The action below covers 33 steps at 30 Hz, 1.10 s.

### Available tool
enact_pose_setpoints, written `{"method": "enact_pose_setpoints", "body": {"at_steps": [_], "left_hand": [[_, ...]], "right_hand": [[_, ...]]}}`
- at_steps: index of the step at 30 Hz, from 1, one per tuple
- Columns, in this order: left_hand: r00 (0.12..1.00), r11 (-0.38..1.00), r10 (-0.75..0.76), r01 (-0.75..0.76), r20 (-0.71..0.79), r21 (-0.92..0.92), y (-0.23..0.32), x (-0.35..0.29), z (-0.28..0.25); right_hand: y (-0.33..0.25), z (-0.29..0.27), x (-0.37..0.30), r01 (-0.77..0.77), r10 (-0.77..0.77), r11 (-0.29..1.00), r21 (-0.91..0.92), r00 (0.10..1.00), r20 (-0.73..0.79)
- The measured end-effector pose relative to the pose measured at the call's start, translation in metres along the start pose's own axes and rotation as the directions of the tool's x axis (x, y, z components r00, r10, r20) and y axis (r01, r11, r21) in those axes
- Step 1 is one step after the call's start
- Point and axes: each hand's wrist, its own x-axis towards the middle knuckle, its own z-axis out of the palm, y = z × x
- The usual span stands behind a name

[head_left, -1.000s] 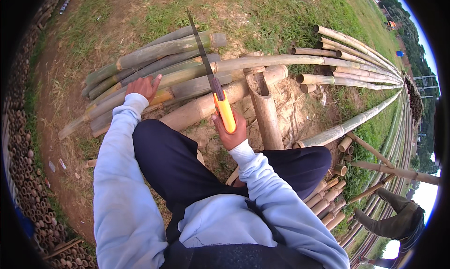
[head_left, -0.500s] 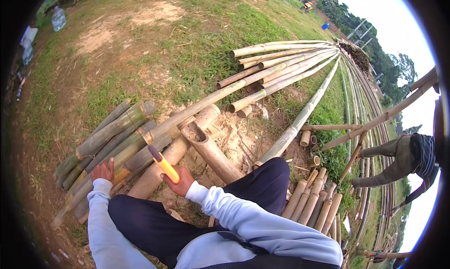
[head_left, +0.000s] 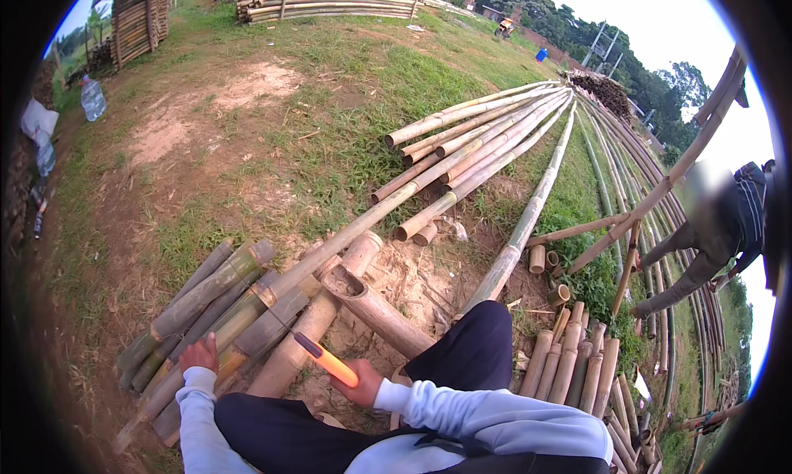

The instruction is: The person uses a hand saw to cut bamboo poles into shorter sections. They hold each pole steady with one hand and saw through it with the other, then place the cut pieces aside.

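Observation:
A long bamboo pole [head_left: 355, 227] slants across my lap area, its near part lying over a thick bamboo log [head_left: 285, 360]. My left hand [head_left: 198, 354] rests on the pole's near end, fingers closed over its upper side. To the right, my right hand [head_left: 360, 383] grips the orange handle of a hand saw [head_left: 328, 362]. Its thin blade, seen nearly edge-on, runs from the dark handle tip toward the pole; whether its teeth touch the bamboo I cannot tell. Several cut bamboo pieces [head_left: 198, 288] lie bundled just beyond my left hand.
A notched bamboo support [head_left: 384, 313] stands before my knees. Short cut lengths [head_left: 569, 367] are stacked on the right. Long poles [head_left: 495, 136] fan out ahead. A person [head_left: 718, 218] stands at the right beside a bamboo frame [head_left: 652, 198]. A plastic bottle [head_left: 92, 99] stands far left.
The view has tilted upward, showing more of the far ground. My right hand has drawn the saw back toward me and to the right, exposing its blade. My left hand stays on the pole.

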Motion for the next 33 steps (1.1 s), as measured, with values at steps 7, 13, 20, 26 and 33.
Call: {"method": "enact_pose_setpoints", "body": {"at_steps": [7, 13, 20, 26, 33], "left_hand": [[1.000, 0.998, 0.000, -0.001, 0.018, 0.057, -0.012, -0.005, -0.018], [0.998, 1.000, -0.009, 0.008, 0.059, 0.005, 0.000, -0.010, -0.017], [0.999, 0.999, 0.005, -0.007, 0.042, 0.037, 0.007, -0.003, -0.025], [0.994, 1.000, -0.009, 0.007, 0.110, 0.023, -0.007, -0.020, -0.041], [0.992, 1.000, -0.003, 0.001, 0.126, 0.012, 0.006, -0.012, -0.028]], "right_hand": [[-0.007, 0.020, 0.015, 0.027, -0.026, 1.000, 0.012, 0.998, -0.063], [-0.025, -0.042, -0.093, -0.147, 0.144, 0.988, 0.045, 0.988, 0.057], [-0.010, 0.036, 0.083, 0.119, -0.098, 0.981, 0.152, 0.986, -0.135], [-0.052, -0.022, -0.076, -0.169, 0.167, 0.984, 0.047, 0.985, 0.047], [-0.011, 0.015, 0.019, -0.065, 0.080, 0.980, 0.186, 0.994, -0.074]]}}
